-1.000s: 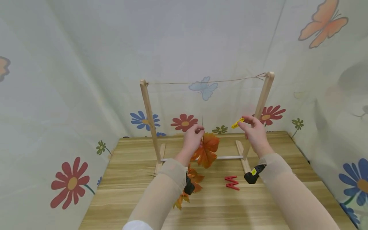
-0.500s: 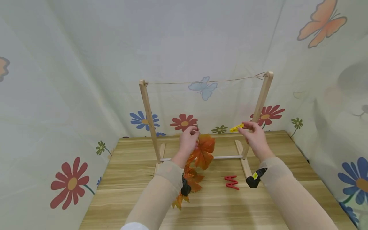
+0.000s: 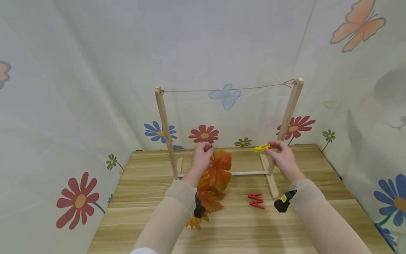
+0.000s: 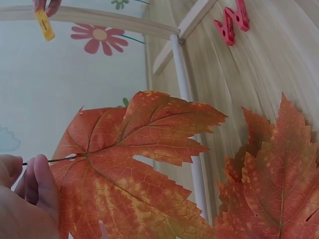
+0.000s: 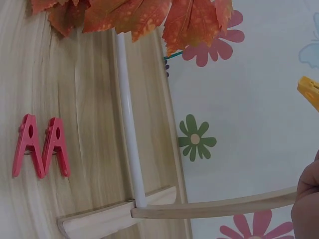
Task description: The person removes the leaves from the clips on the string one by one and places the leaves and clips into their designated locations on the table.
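My left hand pinches the thin dark stem of an orange-red artificial maple leaf, which hangs down in front of the wooden frame. In the left wrist view the stem runs between thumb and fingers. My right hand holds a yellow clothespin by one end, its other end pointing left toward the leaf. Other maple leaves lie on the table below my left forearm, which partly covers them. Two red clothespins lie side by side on the table, between my forearms.
A wooden frame with two posts stands at the back of the table. Twine stretches between the post tops, and a white rod joins the feet. A curtain printed with flowers and butterflies surrounds the table.
My left hand has moved left and down with the leaf. The right hand has lowered slightly, and the yellow clothespin has turned closer to level. The red clothespins have not moved.
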The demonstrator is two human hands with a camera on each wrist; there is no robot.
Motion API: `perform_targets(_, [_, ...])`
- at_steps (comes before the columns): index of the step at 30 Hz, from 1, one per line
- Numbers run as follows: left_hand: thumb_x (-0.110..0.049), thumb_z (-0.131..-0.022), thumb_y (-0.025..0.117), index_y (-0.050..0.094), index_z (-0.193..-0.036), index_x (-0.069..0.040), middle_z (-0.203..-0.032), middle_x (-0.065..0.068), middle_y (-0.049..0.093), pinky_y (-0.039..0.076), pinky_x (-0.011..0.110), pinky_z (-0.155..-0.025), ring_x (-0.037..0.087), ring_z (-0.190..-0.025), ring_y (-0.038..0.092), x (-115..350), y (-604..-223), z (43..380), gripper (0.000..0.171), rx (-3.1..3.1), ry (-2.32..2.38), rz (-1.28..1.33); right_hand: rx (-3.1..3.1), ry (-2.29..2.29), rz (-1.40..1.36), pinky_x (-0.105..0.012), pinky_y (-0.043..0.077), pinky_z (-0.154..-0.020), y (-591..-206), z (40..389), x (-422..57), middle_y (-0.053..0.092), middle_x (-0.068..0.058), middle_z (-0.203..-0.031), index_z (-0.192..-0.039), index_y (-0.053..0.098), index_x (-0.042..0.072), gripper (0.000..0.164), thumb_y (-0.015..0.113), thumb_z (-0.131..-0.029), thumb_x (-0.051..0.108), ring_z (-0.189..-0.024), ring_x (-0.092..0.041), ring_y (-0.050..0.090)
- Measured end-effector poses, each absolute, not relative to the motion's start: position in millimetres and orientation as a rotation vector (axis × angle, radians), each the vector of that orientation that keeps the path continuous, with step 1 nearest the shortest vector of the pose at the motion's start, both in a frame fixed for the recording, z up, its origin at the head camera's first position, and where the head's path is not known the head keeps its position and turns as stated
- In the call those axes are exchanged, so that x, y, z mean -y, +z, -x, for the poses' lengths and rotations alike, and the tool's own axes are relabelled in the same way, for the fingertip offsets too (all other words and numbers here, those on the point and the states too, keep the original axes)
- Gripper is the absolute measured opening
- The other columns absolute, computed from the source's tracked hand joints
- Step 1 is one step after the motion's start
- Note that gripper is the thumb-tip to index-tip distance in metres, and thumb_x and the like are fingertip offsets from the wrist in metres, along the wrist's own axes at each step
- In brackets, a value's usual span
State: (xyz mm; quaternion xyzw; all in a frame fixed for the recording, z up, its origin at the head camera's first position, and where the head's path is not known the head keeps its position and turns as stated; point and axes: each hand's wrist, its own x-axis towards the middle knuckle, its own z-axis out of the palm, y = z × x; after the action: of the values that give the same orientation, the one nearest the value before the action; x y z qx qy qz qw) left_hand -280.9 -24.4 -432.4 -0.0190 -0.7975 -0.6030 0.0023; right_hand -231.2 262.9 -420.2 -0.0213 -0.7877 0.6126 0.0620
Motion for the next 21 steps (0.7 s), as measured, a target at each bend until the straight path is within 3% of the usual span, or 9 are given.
perform_targets(7, [-0.022,-0.094,0.058,0.061,-0.102,-0.013,-0.093,0.007,0.057,0.051,0.031,-0.046,0.018,-0.045,0.049,31,-438,283,0.012,2.476,-1.928,0.021,2.408,1.852,0.022,-0.022,0.039,-0.049,-425,230,-265,0.044,-0.01,-0.116,-0.137,0.046,0.006,0.051,0.06,-0.092,0.028,-0.053,-0.008,0.039])
perform_targets(21, [-0.019,-0.093,0.059,0.06,-0.104,-0.011,-0.093,0.009,0.059,0.052,0.033,-0.046,0.017,-0.045,0.051,46,-449,278,0.014,2.439,-1.947,-0.098,2.435,1.793,0.03,-0.022,0.041,-0.049,-437,229,-268,0.047,-0.016,-0.119,-0.132,0.046,0.002,0.048,0.061,-0.092,0.025,-0.053,-0.007,0.041])
